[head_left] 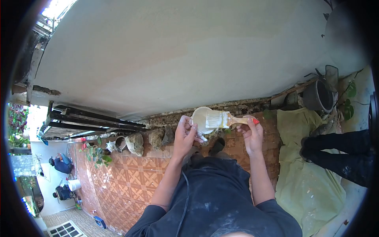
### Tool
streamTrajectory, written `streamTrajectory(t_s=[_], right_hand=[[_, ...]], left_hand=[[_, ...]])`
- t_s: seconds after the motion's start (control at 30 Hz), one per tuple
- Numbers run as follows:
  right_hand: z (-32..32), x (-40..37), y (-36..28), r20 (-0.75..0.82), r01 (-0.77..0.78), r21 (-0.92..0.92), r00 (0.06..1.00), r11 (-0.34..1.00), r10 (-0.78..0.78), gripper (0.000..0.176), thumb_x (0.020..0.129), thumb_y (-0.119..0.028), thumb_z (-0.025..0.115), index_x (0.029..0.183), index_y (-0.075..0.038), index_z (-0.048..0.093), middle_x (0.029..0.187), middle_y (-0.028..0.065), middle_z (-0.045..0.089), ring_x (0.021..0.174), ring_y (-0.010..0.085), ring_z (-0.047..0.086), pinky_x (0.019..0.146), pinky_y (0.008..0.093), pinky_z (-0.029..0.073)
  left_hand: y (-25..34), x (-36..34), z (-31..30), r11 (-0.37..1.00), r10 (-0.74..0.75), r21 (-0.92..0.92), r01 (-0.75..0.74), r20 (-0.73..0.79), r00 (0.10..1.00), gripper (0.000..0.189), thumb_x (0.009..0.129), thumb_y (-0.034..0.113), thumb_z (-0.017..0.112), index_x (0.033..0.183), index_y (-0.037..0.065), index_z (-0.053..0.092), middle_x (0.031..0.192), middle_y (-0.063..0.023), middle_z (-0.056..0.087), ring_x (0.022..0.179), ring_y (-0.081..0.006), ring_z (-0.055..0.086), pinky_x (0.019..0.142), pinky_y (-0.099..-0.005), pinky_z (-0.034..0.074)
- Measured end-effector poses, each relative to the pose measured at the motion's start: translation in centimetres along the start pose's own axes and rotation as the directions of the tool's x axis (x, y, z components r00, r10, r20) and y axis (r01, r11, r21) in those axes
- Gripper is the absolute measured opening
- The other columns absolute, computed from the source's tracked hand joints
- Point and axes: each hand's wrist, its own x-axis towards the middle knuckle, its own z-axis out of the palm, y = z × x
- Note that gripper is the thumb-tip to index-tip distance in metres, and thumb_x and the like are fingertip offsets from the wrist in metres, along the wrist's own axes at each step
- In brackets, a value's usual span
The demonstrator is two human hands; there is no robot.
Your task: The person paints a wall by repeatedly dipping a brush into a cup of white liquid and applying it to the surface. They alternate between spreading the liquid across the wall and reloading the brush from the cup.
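Observation:
My left hand [184,136] is closed on the near-left side of a small round paint container [199,115], with whitish paint on the fingers. A paintbrush [235,120] with a wooden handle and a red end lies level over the container, its bristles coated in white. Closed around the brush handle is my right hand [252,136], to the right of the container. Both hands are in front of my dark, paint-spotted shirt [213,197]. The pale wall [177,51] rises just beyond them.
Along the wall's foot stand several pots and stones [135,144] and a black metal rack [83,118]. At right are a grey bucket [318,96], a greenish drop cloth [304,189] and another person's legs [339,154]. Two people [61,164] sit far left, near a white bucket [74,184].

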Motion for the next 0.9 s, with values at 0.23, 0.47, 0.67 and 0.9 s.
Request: streamTrajectory(t_s=[0.23, 0.47, 0.67, 0.9], right_hand=[[3.1, -1.1, -2.6, 0.18, 0.347, -0.393, 0.937, 0.852, -0.299, 0.019, 0.097, -0.013, 0.057, 0.107, 0.002, 0.06, 0.089, 0.0097, 0.068, 0.075, 0.0142, 0.064, 0.068, 0.0277, 0.052], [8.2, -0.4, -5.5, 0.521, 0.585, -0.708, 0.811, 0.395, -0.268, 0.015, 0.088, -0.013, 0.064, 0.097, -0.001, 0.063, 0.08, 0.015, 0.065, 0.069, 0.0273, 0.065, 0.065, 0.035, 0.052], [9.3, 0.7, -4.6, 0.599, 0.604, -0.742, 0.792, 0.29, -0.119, 0.017, 0.086, -0.012, 0.065, 0.095, 0.001, 0.062, 0.084, 0.0163, 0.065, 0.075, 0.0313, 0.066, 0.068, 0.0353, 0.051], [9.3, 1.0, -3.6, 0.631, 0.625, -0.73, 0.772, 0.276, -0.078, 0.017, 0.086, -0.013, 0.065, 0.096, 0.001, 0.062, 0.088, 0.0173, 0.066, 0.078, 0.0332, 0.065, 0.071, 0.0356, 0.052]], left_hand=[[0.1, 0.5, 0.3, 0.997, -0.003, 0.071, 0.0, 0.041, 0.999, 0.013, 0.099, 0.009, 0.05, 0.102, 0.003, 0.04, 0.082, -0.0068, 0.057, 0.063, -0.0109, 0.062, 0.052, -0.0242, 0.057], [0.1, 0.2, 1.5, 0.994, -0.003, 0.111, -0.006, 0.084, 0.996, 0.013, 0.099, 0.009, 0.051, 0.101, 0.003, 0.039, 0.081, -0.0065, 0.057, 0.062, -0.01, 0.062, 0.053, -0.0243, 0.056], [-0.7, -0.3, 1.7, 0.995, -0.021, 0.095, 0.011, 0.105, 0.994, 0.014, 0.1, 0.01, 0.051, 0.1, 0.003, 0.039, 0.081, -0.0059, 0.057, 0.062, -0.0093, 0.061, 0.053, -0.0243, 0.056], [-0.6, -0.3, 1.3, 0.997, -0.034, 0.076, 0.027, 0.085, 0.996, 0.014, 0.1, 0.011, 0.05, 0.102, 0.003, 0.039, 0.081, -0.0064, 0.058, 0.062, -0.0089, 0.062, 0.052, -0.0234, 0.055]])
